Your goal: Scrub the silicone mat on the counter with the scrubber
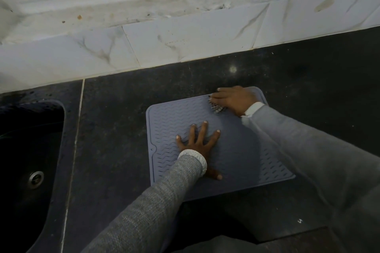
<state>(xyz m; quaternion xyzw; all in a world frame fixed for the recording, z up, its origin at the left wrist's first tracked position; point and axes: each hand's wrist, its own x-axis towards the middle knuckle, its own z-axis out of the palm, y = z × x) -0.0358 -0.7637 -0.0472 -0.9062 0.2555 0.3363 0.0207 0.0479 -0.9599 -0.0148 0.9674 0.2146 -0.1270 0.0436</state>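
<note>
At the far left we see a dark sink sunk into the black counter, its metal drain catching a little light. A pale seam line runs down the counter just beside the basin. Behind, a band of white veined tiles backs the counter.

To the right of the seam lies the silicone mat — a grey-blue rectangle with rounded corners, a raised rim and rows of wavy ridges across its face. It lies flat on the counter, turned slightly so its far right corner points toward the tiles; we cannot tell which side is the longer, since the sleeves cover its near edge.

Our left hand lies palm down near the middle of the mat, fingers straight and spread wide, thumb splayed toward us, pressing the mat flat. Farther right, our right hand sits at the mat's far right corner, fingers curled over the scrubber — a small, striped, bristly-looking wad peeking from beneath the fingers and touching the ridges. Grey knit sleeves cover both arms.
</note>
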